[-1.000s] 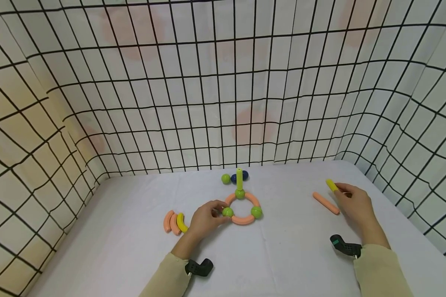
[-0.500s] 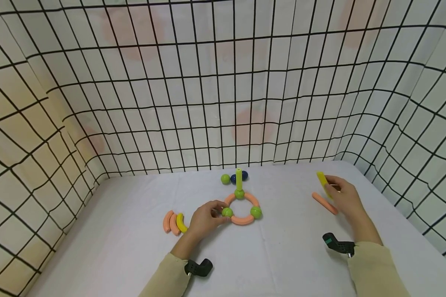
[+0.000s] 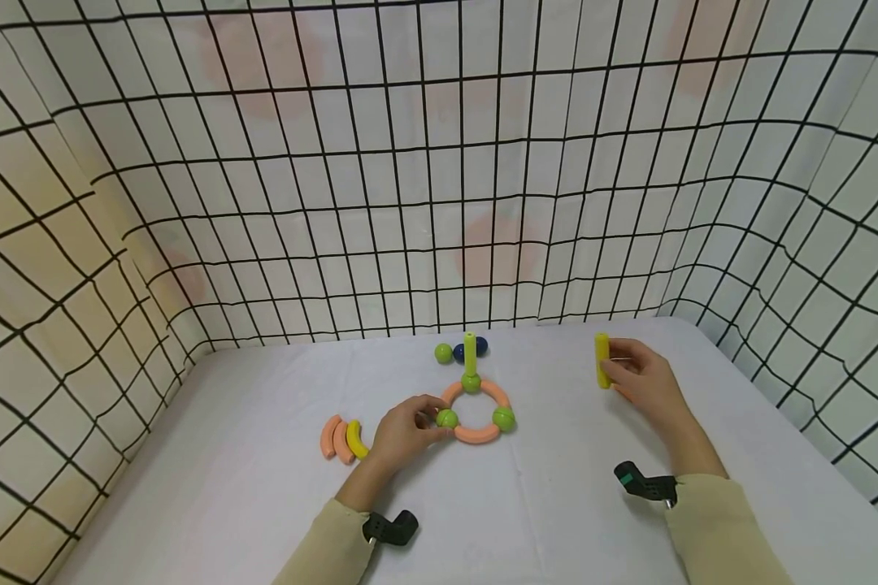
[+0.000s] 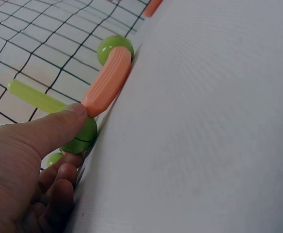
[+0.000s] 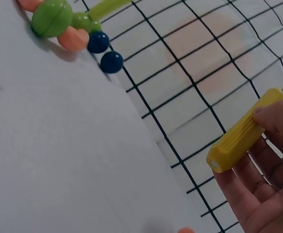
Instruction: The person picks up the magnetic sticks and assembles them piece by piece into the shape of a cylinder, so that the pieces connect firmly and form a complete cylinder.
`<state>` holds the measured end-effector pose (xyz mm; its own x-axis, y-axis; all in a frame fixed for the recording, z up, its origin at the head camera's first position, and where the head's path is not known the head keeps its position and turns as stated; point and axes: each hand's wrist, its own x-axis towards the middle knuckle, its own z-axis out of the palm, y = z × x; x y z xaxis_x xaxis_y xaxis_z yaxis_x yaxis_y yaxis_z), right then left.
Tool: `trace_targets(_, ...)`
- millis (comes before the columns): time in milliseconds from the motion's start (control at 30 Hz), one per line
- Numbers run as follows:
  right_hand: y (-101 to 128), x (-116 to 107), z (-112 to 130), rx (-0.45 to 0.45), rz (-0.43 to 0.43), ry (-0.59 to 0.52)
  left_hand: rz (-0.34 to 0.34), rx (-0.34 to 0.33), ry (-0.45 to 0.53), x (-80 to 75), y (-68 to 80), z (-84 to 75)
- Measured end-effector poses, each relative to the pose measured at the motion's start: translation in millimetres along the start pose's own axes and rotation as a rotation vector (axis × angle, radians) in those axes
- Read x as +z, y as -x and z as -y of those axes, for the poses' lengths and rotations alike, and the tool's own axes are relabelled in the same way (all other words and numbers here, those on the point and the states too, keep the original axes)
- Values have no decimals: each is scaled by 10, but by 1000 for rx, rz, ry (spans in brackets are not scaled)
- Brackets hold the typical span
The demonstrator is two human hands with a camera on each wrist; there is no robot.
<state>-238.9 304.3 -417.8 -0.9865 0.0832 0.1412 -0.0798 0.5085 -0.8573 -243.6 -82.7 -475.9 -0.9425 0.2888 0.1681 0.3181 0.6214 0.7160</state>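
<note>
- Left hand (image 3: pixel 404 431): thumb and fingers pinch the near-left green ball (image 3: pixel 448 418) of the ring (image 3: pixel 477 434), low on the white surface (image 3: pixel 263 487).
- Right hand (image 3: pixel 647 382): fingers curl round a yellow stick (image 3: pixel 602 360), held upright above the surface, right of the ring.
- Ring: orange arcs joined by three green balls; a light-green rod (image 3: pixel 471 352) stands on the far ball.
- Behind the ring: a loose green ball (image 3: pixel 443 353) and a dark blue ball (image 3: pixel 480 346).
- Left of the left hand: two orange arcs (image 3: pixel 335 439) and a yellow arc (image 3: pixel 356 439), side by side.

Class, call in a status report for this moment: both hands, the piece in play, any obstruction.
Left hand pinching green ball on ring. Right hand holding yellow stick upright, above table. Nothing between stick and ring.
</note>
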Motion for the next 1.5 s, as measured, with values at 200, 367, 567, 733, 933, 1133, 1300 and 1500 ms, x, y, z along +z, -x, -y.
trace_targets(200,19,136,177,-56,10,-7,2,-3,4,-3,3,1)
trace_targets(367,40,242,287,-88,14,5,1,2,4,-13,7,-8)
trace_targets(567,44,353,335,-146,31,12,1,4,2,-6,5,-10)
trace_targets(733,47,442,385,-166,68,-35,3,-9,6,2,-5,-17)
trace_targets(933,63,576,466,-204,117,-86,7,-19,13,0,-9,-23)
trace_targets(1133,88,794,543,-222,150,-84,10,-11,12,-7,-4,-14)
trace_targets(1300,98,988,650,-219,174,-64,8,-10,3,-5,-9,-6)
trace_targets(1500,103,1190,758,-230,213,-80,8,-14,3,0,-11,-8)
